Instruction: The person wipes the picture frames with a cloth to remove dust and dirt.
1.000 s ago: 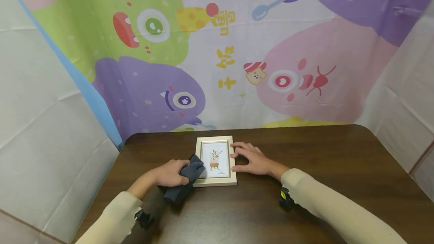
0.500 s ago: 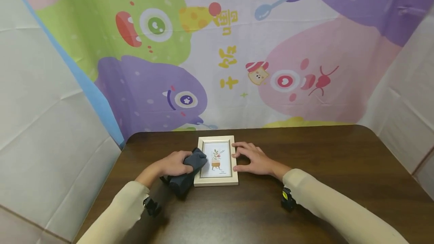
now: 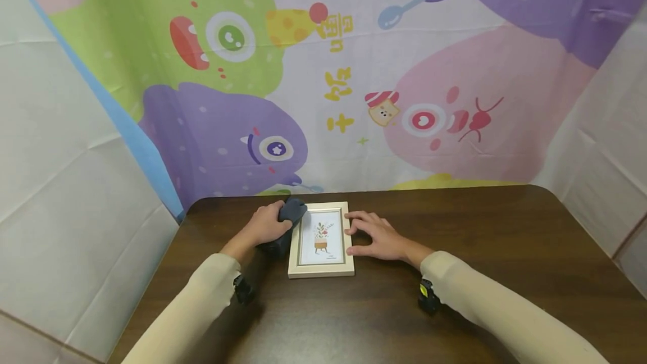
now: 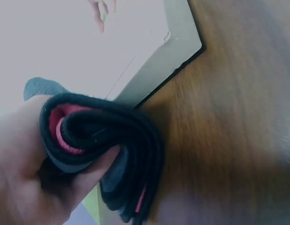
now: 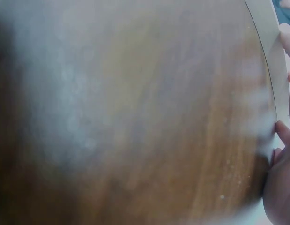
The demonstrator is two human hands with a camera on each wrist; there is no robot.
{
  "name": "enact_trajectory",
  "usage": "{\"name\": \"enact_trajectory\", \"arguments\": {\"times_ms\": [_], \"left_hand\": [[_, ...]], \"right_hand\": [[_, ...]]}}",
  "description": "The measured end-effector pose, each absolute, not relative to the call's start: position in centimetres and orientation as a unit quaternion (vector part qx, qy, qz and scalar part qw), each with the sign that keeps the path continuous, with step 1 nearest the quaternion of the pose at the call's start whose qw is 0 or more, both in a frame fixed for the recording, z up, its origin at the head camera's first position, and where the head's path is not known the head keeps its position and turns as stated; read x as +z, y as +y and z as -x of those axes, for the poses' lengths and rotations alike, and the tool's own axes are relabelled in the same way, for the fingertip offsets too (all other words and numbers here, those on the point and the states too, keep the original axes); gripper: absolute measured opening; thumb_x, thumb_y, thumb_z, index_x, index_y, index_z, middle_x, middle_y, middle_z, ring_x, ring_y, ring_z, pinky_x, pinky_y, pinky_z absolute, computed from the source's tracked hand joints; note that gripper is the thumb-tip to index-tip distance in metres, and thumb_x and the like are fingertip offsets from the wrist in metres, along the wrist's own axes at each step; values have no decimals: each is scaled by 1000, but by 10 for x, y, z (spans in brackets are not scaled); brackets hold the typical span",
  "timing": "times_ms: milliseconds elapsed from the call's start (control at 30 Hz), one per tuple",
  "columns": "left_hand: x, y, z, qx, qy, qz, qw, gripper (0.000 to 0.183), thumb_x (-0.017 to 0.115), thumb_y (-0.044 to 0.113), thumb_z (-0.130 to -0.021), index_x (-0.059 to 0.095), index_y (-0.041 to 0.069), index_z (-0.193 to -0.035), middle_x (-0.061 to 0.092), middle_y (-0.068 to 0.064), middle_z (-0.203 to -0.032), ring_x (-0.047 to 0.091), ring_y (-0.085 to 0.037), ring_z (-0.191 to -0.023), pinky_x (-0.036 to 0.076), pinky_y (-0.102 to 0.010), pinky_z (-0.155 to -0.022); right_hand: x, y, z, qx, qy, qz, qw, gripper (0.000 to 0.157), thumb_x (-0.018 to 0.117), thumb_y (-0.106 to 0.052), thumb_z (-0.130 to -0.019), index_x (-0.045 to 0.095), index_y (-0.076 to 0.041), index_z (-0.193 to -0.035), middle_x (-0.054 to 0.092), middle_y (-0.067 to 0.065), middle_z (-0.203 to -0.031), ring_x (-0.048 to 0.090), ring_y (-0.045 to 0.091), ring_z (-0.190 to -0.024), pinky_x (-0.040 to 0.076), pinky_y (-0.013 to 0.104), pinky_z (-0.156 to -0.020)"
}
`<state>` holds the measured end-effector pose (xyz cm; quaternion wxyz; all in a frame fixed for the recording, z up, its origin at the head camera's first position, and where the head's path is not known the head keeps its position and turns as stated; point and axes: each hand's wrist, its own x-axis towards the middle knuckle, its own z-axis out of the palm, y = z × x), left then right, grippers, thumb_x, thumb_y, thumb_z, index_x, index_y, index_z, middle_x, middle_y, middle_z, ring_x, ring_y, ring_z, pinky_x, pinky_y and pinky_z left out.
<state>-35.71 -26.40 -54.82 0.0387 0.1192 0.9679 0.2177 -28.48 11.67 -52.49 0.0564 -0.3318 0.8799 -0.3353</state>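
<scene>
A picture frame (image 3: 321, 272) with a pale gold border lies flat on the dark wooden table, a potted-plant print under its front. In the head view, my left hand (image 3: 265, 224) grips a folded dark grey-blue cloth (image 3: 292, 212) at the frame's upper left corner. The left wrist view shows the cloth (image 4: 145, 140) bunched in layers with pink edging, the thumb pressed into its folds. On the other side, fingertips and thumb of my right hand (image 3: 381, 239) touch the frame's right edge, the fingers spread and slightly bent.
The brown table (image 3: 323, 319) has rounded back corners. Behind it hangs a cartoon-printed curtain (image 3: 354, 167), with pale panels at left and right. Each forearm wears a small black device on a light sleeve.
My left hand has slid the cloth away from me along the frame's left side, from its lower part to the upper left corner. The right hand and frame stay in place.
</scene>
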Motion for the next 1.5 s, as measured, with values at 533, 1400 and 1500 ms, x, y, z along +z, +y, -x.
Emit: {"name": "enact_trajectory", "arguments": {"times_ms": [533,1400,1500], "left_hand": [[-507,-247,314,230,962,-142,-30,45,69,24,-95,68,5,-136,81,-19,-109,70,-32,-87,55,-49,-79],[-448,-227,201,123,928,-342,-85,19,79,11,-86,69,13,-102,69,3,-91,51,-6,-72,44,-24,-64],[-454,-224,195,99,917,-379,-79,23,80,13,-83,73,13,-104,73,1,-97,49,-4,-70,42,-21,-62]], "right_hand": [[-526,118,284,-335,879,334,54,28,85,-44,-100,70,-25,-114,49,8,-177,47,40,-158,36,75,-122],[-525,117,284,-337,879,333,53,27,85,-43,-100,72,-25,-115,50,8,-176,46,42,-158,35,77,-122],[-525,117,284,-337,879,333,52,27,85,-43,-100,72,-25,-115,50,8,-176,47,41,-158,35,77,-122]]}}
